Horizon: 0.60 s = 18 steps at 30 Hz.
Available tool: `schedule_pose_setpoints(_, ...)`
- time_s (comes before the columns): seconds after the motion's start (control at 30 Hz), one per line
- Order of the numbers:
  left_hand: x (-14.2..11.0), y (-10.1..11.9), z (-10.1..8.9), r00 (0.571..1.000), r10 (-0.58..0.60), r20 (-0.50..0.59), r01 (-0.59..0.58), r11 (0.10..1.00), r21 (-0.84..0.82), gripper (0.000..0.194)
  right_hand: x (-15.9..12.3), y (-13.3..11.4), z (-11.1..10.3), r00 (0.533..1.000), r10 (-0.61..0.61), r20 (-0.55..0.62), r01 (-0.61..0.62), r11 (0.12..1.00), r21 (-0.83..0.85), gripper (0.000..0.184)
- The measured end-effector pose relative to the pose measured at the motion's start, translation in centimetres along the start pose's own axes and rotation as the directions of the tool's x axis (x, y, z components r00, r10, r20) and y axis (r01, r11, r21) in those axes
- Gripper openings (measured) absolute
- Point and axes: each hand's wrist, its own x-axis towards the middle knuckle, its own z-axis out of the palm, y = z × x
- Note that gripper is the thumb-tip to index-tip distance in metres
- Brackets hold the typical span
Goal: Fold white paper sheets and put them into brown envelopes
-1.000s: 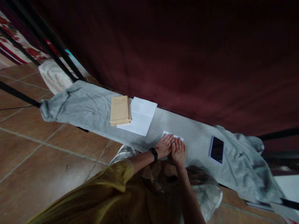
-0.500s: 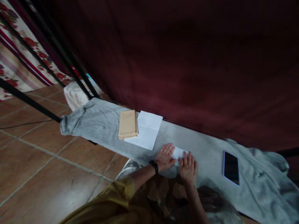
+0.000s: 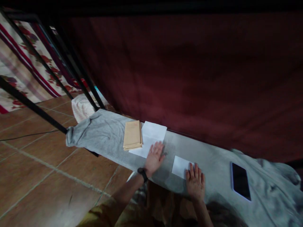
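Note:
On the grey cloth [image 3: 205, 151] lies a small folded piece of white paper [image 3: 181, 165]. My right hand [image 3: 196, 183] rests flat on its right end, fingers stretched out. My left hand [image 3: 154, 157], with a dark band on the wrist, is spread over the near right corner of a larger white sheet [image 3: 153, 132]; whether it touches the sheet I cannot tell. A stack of brown envelopes [image 3: 132, 134] overlaps the left side of that sheet.
A phone [image 3: 240, 181] in a light purple case lies to the right, beside rumpled grey cloth [image 3: 272, 176]. Behind the cloth hangs a dark red curtain [image 3: 180, 78]. Black metal bars [image 3: 35, 105] stand at the left above a brown tiled floor [image 3: 59, 183].
My left hand has moved left, off the folded paper and over to the larger sheet. My right hand stays on the folded paper. The view has shifted slightly.

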Motion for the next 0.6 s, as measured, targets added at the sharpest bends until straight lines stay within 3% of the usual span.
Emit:
schedule_pose_setpoints(0.03,0.8,-2.0,-1.4,0.986,-0.140,-0.093,0.142,0.990,0.018,0.062,0.0,0.0,0.1,1.000,-0.002,0.001,0.002,1.000,-0.002,0.059)
schedule_pose_setpoints(0.1,2.1,-6.5,-3.9,0.866,-0.442,-0.235,0.460,0.887,0.029,0.069,0.0,0.0,0.2,1.000,0.004,0.004,-0.004,1.000,-0.009,0.059)
schedule_pose_setpoints(0.17,2.6,-10.7,-5.7,0.732,-0.638,-0.239,0.661,0.750,0.024,0.077,0.1,0.0,0.2,1.000,0.022,0.011,-0.022,1.000,-0.016,0.060)
schedule_pose_setpoints(0.2,2.6,-12.4,-6.2,0.688,-0.695,-0.210,0.714,0.700,0.022,0.081,0.2,-0.1,0.2,0.999,0.033,0.014,-0.033,0.999,-0.020,0.060)
schedule_pose_setpoints(0.23,2.4,-13.7,-6.4,0.652,-0.739,-0.167,0.751,0.660,0.008,0.084,0.2,-0.2,0.2,0.999,0.044,0.018,-0.043,0.999,-0.025,0.060)
schedule_pose_setpoints(0.33,1.3,-15.5,-6.4,0.630,-0.768,-0.118,0.769,0.638,-0.039,0.078,0.4,-0.4,0.2,0.997,0.065,0.034,-0.064,0.997,-0.037,0.059)
schedule_pose_setpoints(0.5,0.5,-15.7,-6.8,0.497,-0.851,-0.167,0.797,0.525,-0.299,0.075,0.5,-0.4,0.0,0.996,0.063,0.065,-0.060,0.997,-0.054,0.058)
schedule_pose_setpoints(0.6,-0.1,-16.1,-8.0,0.467,-0.874,-0.132,0.791,0.480,-0.380,0.063,0.4,-0.2,0.0,0.998,0.043,0.053,-0.040,0.997,-0.062,0.058)
